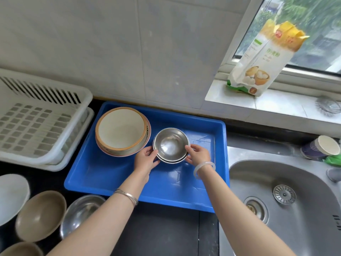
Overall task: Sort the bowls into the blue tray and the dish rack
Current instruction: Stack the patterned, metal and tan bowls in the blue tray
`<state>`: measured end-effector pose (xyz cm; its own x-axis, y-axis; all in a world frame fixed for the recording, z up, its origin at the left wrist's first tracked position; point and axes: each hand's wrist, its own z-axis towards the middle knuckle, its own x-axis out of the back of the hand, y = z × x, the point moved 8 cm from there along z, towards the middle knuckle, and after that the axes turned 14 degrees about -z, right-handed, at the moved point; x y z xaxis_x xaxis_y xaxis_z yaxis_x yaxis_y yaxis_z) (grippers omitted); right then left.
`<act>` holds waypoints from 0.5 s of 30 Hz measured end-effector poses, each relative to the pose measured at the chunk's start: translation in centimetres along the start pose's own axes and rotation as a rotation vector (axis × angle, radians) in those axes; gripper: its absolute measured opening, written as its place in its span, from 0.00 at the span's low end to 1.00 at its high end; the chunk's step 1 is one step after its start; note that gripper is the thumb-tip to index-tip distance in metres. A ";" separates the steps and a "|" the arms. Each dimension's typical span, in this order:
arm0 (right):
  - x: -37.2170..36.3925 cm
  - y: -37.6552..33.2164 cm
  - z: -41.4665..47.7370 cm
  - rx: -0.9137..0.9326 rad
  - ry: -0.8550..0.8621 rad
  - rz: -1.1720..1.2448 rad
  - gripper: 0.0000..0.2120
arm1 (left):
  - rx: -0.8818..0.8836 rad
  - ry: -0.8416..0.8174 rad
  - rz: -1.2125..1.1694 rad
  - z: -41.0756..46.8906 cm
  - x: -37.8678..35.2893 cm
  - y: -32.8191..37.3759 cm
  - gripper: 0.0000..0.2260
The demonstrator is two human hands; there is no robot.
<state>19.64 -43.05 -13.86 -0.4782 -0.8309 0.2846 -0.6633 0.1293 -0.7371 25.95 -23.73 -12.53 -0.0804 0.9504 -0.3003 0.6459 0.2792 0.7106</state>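
Gripping the steel bowls with my left hand and right hand, I steadied the stack over the blue tray.

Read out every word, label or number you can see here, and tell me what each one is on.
Paper bag on the windowsill: green Chinese characters and a red logo, too blurred to read.
Cream bowl in the blue tray: dark marks on its outer wall, too small to read.
Steel bowls: none.
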 end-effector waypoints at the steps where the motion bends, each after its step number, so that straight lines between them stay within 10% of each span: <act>1: -0.1 -0.2 0.2 0.004 -0.003 0.014 0.16 | 0.006 0.013 -0.029 0.1 0.0 -0.3 0.12; 15: -1.5 -1.7 2.2 0.002 -0.011 0.221 0.08 | -0.015 -0.008 -0.307 1.6 -1.7 -1.0 0.10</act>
<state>22.82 -43.21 -14.40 -0.6059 -0.7880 0.1092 -0.5420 0.3084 -0.7817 26.68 -25.87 -13.75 -0.2638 0.8205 -0.5072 0.5811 0.5549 0.5953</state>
